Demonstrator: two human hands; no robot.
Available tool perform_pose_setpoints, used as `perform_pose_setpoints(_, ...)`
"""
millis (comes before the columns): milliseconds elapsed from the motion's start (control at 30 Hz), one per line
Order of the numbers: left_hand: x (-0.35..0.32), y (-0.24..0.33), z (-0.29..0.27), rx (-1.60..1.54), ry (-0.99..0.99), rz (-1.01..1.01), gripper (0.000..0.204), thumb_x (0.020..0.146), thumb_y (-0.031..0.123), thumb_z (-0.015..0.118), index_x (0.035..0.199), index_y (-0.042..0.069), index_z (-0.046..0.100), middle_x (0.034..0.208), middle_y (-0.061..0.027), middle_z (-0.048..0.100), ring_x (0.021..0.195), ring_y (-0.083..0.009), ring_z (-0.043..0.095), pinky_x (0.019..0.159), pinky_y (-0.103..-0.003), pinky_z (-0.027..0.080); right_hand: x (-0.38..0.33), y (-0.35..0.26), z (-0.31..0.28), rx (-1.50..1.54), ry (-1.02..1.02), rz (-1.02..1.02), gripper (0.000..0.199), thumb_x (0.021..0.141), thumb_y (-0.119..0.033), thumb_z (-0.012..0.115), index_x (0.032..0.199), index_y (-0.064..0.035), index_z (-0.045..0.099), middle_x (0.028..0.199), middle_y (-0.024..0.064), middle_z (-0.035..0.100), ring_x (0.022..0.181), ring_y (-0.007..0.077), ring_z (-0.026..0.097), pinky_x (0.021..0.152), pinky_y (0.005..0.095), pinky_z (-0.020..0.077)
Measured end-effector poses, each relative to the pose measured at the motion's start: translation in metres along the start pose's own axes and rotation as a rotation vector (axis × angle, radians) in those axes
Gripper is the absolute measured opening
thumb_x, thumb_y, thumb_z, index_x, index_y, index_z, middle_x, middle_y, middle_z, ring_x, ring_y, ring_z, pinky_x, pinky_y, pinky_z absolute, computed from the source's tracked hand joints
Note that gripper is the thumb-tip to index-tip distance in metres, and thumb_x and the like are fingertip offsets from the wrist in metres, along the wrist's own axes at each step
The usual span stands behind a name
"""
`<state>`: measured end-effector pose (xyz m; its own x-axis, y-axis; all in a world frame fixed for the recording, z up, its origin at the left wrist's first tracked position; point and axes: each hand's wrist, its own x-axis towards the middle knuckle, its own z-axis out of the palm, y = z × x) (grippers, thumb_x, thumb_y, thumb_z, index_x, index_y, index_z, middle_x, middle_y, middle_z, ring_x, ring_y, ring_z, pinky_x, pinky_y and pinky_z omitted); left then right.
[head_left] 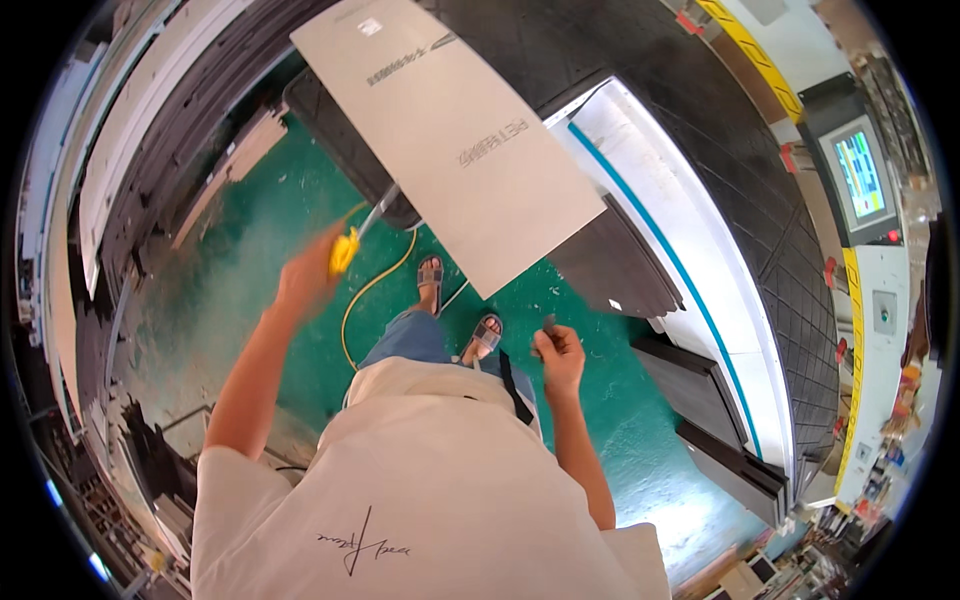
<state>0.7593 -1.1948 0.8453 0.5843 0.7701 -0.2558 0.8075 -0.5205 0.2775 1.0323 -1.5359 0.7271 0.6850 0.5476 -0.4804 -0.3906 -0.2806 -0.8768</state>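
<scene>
My left hand (306, 272), smeared by motion, is closed round a yellow air blow gun (344, 251). Its slim metal nozzle points up and to the right, its tip near the left edge of a large beige board (450, 130) with printing on it. Out to the right of my body, my right hand (562, 362) pinches a small dark grey piece (549, 322) whose kind I cannot make out. This hand is below the board's near corner and apart from it.
A yellow hose (346, 318) curves across the green floor (230, 245) by my feet. Dark sheets (620, 265) are stacked under the board's right side. Beyond stands a white machine edge with a blue strip (665, 265), a dark machine bed and a control screen (860, 172).
</scene>
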Motion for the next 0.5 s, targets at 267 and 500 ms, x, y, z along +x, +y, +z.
perform_pose_setpoints(267,-0.022,0.061,-0.07,0.126,-0.603,0.472,0.044,0.093,0.053,0.062,0.087,0.011,0.074,0.077,-0.0137,0.07,0.078,-0.0331,0.07,0.066,-0.047,0.053,0.039,-0.063,0.066,0.4,0.212,0.072,0.024,0.107,-0.014,0.056,0.126,0.0003,0.055,0.113,0.0171,0.07,0.088,0.0251,0.073,0.076,0.0341,0.0593)
perform_pose_setpoints(500,0.039,-0.008,-0.107,0.05,-0.456,0.496,0.038,0.092,0.048,0.063,0.084,0.012,0.072,0.068,-0.0128,0.067,0.066,-0.0373,0.067,0.06,-0.05,0.051,0.07,-0.089,0.166,0.302,0.248,-0.018,0.036,0.105,-0.008,0.056,0.138,0.0022,0.052,0.12,0.0211,0.069,0.094,0.029,0.074,0.079,0.036,0.0604)
